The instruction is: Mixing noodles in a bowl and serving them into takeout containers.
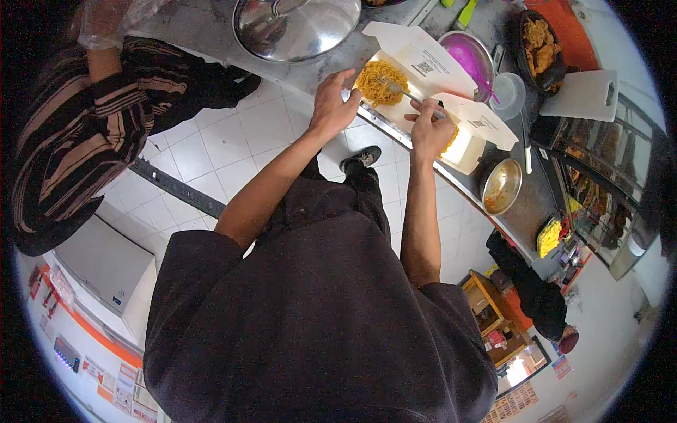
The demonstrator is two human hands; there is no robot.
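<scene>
My right hand (431, 128) grips the handle of a metal fork (404, 93), whose tines rest in a mound of noodles (378, 87). The noodles lie in an open white takeaway box (396, 110) at the edge of the metal counter. My left hand (337, 103) stands at the box's left end with fingers and thumb apart, holding nothing; whether it touches the box I cannot tell. A second open takeaway box (468, 153) sits to the right, its food partly hidden behind my right hand. Both lids, bearing printed writing, are folded back.
A large metal lid (296, 26) lies at the back left. Behind and right are a bowl with purple contents (468, 58), a clear plastic tub (508, 95), a knife (527, 153), a metal bowl (501, 186) and fried food in a dark dish (539, 50). A person in stripes (90, 137) stands left.
</scene>
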